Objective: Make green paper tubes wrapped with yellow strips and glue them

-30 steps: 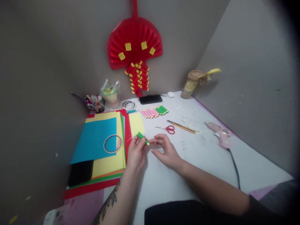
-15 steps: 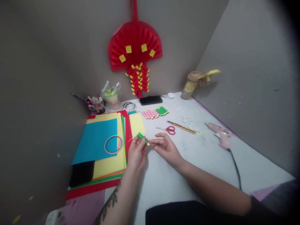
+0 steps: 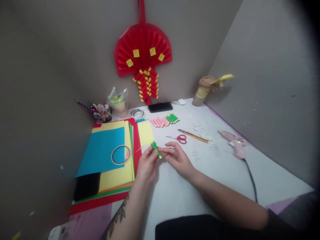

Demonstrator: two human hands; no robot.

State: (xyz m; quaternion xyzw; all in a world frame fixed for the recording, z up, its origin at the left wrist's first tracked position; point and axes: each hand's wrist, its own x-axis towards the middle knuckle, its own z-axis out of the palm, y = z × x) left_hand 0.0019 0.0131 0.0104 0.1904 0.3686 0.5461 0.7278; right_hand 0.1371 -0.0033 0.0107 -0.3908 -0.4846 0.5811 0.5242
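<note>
Pinched between the thumb and fingers of my left hand (image 3: pixel 149 163) is a green paper roll (image 3: pixel 156 149) with yellow at its ends. Part of it is covered by my fingers, and I cannot tell whether it is one roll or two side by side. My right hand (image 3: pixel 179 160) is at its right side, fingers stretched out and apart, the fingertips at or very near the roll. Beyond the hands lie more finished rolls, a row of pink rolls (image 3: pixel 159 122) and a row of green rolls (image 3: pixel 172 118). Small red-handled scissors (image 3: pixel 181 139) rest just past my right hand.
Coloured paper sheets (image 3: pixel 100 150) are stacked at the left, a tape ring (image 3: pixel 113 156) on top. An orange pencil (image 3: pixel 193 136) and a pink glue gun (image 3: pixel 235 143) with a cord lie right. A cup (image 3: pixel 203 91) stands behind. A red paper fan (image 3: pixel 143 43) hangs on the wall.
The green roll has turned a little in my left fingers and shifted slightly right and toward me. My right hand stays nearly in place beside it.
</note>
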